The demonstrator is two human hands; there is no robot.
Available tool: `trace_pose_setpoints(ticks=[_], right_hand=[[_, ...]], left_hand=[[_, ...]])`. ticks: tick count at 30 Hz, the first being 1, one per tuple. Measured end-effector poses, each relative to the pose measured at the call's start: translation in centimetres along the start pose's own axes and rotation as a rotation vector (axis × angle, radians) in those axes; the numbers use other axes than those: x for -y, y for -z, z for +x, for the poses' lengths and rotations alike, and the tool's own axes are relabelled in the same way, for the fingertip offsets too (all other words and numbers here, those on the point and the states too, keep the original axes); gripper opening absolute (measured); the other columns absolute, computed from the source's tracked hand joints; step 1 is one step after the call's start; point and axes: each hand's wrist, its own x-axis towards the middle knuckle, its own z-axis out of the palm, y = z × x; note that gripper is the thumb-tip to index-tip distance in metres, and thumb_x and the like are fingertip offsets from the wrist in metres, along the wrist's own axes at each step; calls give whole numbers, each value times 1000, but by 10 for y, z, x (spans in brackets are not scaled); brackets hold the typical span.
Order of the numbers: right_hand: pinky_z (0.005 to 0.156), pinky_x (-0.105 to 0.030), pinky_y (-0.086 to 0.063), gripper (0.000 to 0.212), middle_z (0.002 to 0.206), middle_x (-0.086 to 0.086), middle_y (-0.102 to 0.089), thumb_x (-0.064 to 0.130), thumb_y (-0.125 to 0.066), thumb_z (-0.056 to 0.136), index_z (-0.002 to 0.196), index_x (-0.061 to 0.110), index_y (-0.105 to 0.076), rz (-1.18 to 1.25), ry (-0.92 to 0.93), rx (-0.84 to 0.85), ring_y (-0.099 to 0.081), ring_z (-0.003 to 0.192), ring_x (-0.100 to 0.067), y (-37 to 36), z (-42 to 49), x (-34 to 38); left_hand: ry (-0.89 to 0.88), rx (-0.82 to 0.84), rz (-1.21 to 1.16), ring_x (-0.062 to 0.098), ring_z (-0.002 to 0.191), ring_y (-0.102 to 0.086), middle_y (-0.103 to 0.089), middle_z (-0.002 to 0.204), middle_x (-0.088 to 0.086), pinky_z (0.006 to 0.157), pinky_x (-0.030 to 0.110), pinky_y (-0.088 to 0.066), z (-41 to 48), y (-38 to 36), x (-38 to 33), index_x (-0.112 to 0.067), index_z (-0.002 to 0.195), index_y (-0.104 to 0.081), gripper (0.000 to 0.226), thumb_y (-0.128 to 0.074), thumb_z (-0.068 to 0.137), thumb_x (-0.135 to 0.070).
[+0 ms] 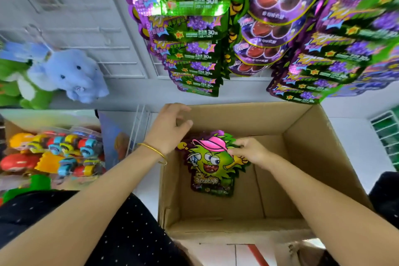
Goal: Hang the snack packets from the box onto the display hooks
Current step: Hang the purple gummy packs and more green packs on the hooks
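Observation:
A brown cardboard box [313, 157] stands open below me. Inside it lies one snack packet [210, 168] showing a green cartoon creature in a pink cap. My right hand [248, 151] pinches the packet's upper right edge. My left hand [170, 127], with a gold bangle on the wrist, hovers over the box's upper left, fingers spread and holding nothing. Above the box, rows of purple and green snack packets [194, 34] hang from display hooks.
More hanging packets fill the middle [267, 28] and right [345, 49] of the display. A blue plush toy [69, 73] hangs at the left beside bare wire hooks [97, 30]. Colourful toys in clear packs [60, 155] lie to the box's left.

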Motion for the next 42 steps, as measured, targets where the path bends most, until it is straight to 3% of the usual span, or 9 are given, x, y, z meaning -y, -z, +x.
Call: trace_pose_setpoints(ticks=[5, 9, 13, 19, 24, 27, 31, 36, 42], right_hand=[[68, -7, -46, 21, 101, -10, -69, 9, -64, 84, 102, -2, -66, -50, 139, 2, -60, 77, -8, 38, -45, 65], [84, -23, -43, 32, 103, 8, -56, 14, -64, 86, 116, 4, -59, -101, 278, -34, -56, 96, -3, 52, -83, 119], [85, -7, -40, 38, 131, -7, -53, 7, -63, 85, 122, 8, -55, -129, 485, -72, -50, 110, -9, 67, -111, 175], [72, -12, -36, 40, 98, 5, -59, 21, -69, 82, 116, 3, -60, -355, 805, -332, -49, 89, -3, 78, -149, 273], [65, -17, -33, 31, 87, 3, -56, 20, -71, 80, 107, 6, -65, -449, 1015, -616, -50, 83, -11, 93, -189, 348], [81, -28, -40, 44, 111, -3, -63, 29, -69, 81, 120, 12, -59, -506, 1044, -757, -55, 106, -18, 110, -208, 397], [86, -35, -41, 42, 122, -8, -61, 37, -61, 86, 123, 17, -54, -664, 1075, -952, -53, 115, -26, 126, -229, 459], [80, -36, -42, 37, 120, -8, -61, 41, -55, 89, 120, 21, -53, -753, 1056, -1111, -53, 114, -29, 134, -237, 521], [71, -36, -44, 33, 109, -12, -65, 42, -54, 90, 113, 18, -53, -742, 1045, -1248, -59, 103, -35, 137, -221, 569]], left_hand=[[-50, 119, 84, 19, 113, -50, -55, 123, 6, 95, 24, -38, -4, 8, -19, -12, 124, -51, 48, -68, 80, -20], [-124, 122, 109, 18, 77, -50, -54, 72, -6, 65, 25, -34, -3, 32, -50, -4, 92, -64, 30, -65, 75, -29], [-216, 31, 150, 15, 68, -48, -53, 69, 2, 56, 17, -34, -2, 79, -90, -2, 90, -67, 24, -69, 76, -22], [-396, -89, 285, 6, 50, -37, -40, 56, -3, 52, 13, -31, 3, 168, -167, -2, 73, -60, 24, -70, 77, -24], [-469, -222, 145, -3, 51, -46, -50, 64, -2, 55, 14, -36, 14, 238, -230, -4, 76, -60, 18, -68, 80, -20], [-552, -520, -66, -8, 61, -54, -60, 78, -7, 64, 12, -46, 29, 281, -279, -7, 97, -64, 16, -63, 84, -16], [-569, -766, -139, 13, 96, -54, -58, 110, 9, 75, 10, -40, 62, 328, -333, 0, 120, -52, 35, -56, 88, -12], [-537, -731, -250, 14, 76, -54, -56, 93, 7, 64, 19, -41, 98, 361, -377, 3, 122, -48, 35, -51, 89, -8], [-488, -710, -134, 17, 78, -47, -53, 80, 10, 51, 25, -28, 109, 379, -386, -7, 89, -61, 20, -48, 92, -21]])
